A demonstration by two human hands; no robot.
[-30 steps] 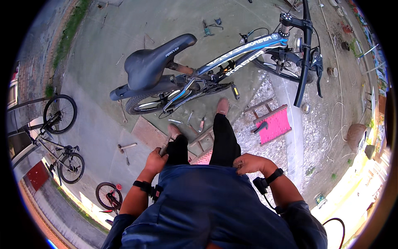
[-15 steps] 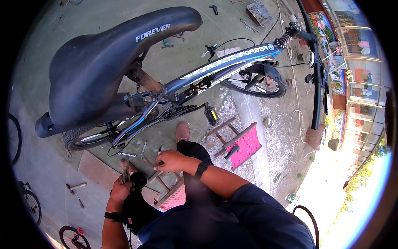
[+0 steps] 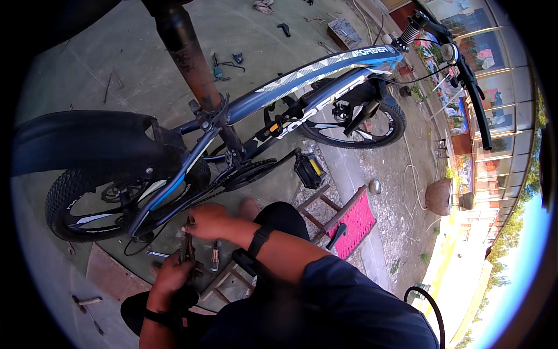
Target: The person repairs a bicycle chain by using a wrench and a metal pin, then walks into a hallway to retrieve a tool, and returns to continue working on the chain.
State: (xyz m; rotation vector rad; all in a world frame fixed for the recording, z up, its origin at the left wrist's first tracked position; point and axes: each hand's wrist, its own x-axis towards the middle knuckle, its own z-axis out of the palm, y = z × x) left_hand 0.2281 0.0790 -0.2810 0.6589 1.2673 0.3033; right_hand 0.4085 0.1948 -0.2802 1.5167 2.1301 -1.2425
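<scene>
My left hand (image 3: 173, 272) is closed round a worn metal hand tool (image 3: 187, 250), which looks like pliers, held low beside the bicycle's rear wheel. My right hand (image 3: 206, 222) pinches at the tool's upper end, just under the chainstay. Above both hands stands a blue and black bicycle (image 3: 319, 78), with its rusty seat post (image 3: 197, 72), black rear mudguard (image 3: 87, 139), pedal (image 3: 309, 170) and rear tyre (image 3: 61, 209). A screwdriver (image 3: 215, 256) and a small spanner (image 3: 158, 254) lie on the ground near my hands.
A low stool with pink webbing (image 3: 357, 224) lies on my right. A hammer (image 3: 87, 301), a reddish board (image 3: 116, 273) and scattered tools (image 3: 221, 72) are on the concrete. A clay pot (image 3: 437, 198), a hose (image 3: 410, 163) and a glazed building (image 3: 482, 104) stand beyond.
My view has moved down and closer to the bicycle's rear as my body bends. My right hand has moved left onto the tool in my left hand, both now beside the rear wheel.
</scene>
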